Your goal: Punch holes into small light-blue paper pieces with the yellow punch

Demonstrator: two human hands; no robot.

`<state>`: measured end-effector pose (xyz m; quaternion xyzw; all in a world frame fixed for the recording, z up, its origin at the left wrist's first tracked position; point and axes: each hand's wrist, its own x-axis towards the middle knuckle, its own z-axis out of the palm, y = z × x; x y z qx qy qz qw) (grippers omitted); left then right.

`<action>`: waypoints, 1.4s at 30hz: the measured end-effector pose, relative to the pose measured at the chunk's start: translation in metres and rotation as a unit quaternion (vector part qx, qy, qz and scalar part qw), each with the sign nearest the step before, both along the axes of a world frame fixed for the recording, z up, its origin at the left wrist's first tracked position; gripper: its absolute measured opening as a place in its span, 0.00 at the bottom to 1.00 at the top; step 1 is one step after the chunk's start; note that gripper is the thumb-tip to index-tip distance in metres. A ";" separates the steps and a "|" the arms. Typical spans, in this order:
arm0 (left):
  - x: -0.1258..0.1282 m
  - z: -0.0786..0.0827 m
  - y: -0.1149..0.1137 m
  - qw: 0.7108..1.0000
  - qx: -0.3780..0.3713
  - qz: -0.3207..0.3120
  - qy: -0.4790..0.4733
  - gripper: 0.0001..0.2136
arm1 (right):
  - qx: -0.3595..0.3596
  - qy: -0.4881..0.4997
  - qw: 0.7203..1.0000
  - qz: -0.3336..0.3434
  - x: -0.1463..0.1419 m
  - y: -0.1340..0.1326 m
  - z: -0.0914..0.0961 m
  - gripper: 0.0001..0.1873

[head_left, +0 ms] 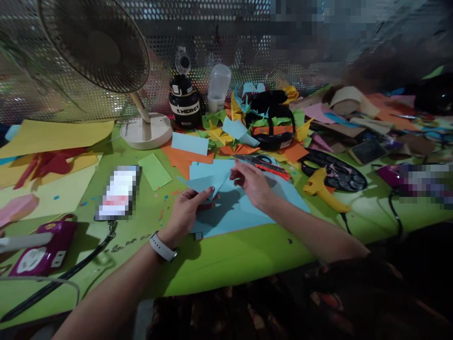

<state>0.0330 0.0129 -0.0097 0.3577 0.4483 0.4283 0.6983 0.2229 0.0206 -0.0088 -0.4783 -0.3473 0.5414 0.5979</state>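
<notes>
A green counter point(219, 276), crowded in dim light.

At the near side, the left hand point(186, 210) is closed on a folded blue paper point(220, 187), thumb on top, seemingly to keep its folds from springing open; the right hand point(252, 184) has its fingers curled by the paper's upper tip, and I cannot tell whether they pinch it. Beneath lie blue sheets point(283, 200), probably put there for easy reach. A phone point(120, 191) lies to the left, a yellow glue gun point(323, 191) and black tray point(358, 181) to the right. Just beyond the right hand, a red-edged tool point(272, 173) crowds the space. Farther back, folded paper pieces point(221, 134) heap before a black bottle point(184, 101); a fan point(106, 49) and perforated screen point(198, 42) close off the rear.
</notes>
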 end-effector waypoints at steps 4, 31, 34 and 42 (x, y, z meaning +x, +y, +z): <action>0.001 0.001 -0.001 1.000 0.006 -0.003 0.010 0.15 | -0.033 -0.070 0.991 0.106 -0.012 -0.012 0.000 0.20; 0.002 -0.005 0.000 0.996 0.075 -0.049 0.012 0.16 | -0.035 -0.144 0.986 0.076 -0.019 -0.018 -0.002 0.21; 0.001 -0.005 0.001 0.996 0.074 -0.046 0.005 0.18 | -0.036 -0.132 0.988 0.076 -0.019 -0.017 -0.004 0.21; 0.000 -0.004 0.000 0.997 0.056 -0.044 0.014 0.20 | -0.036 -0.119 0.989 0.075 -0.019 -0.017 -0.004 0.20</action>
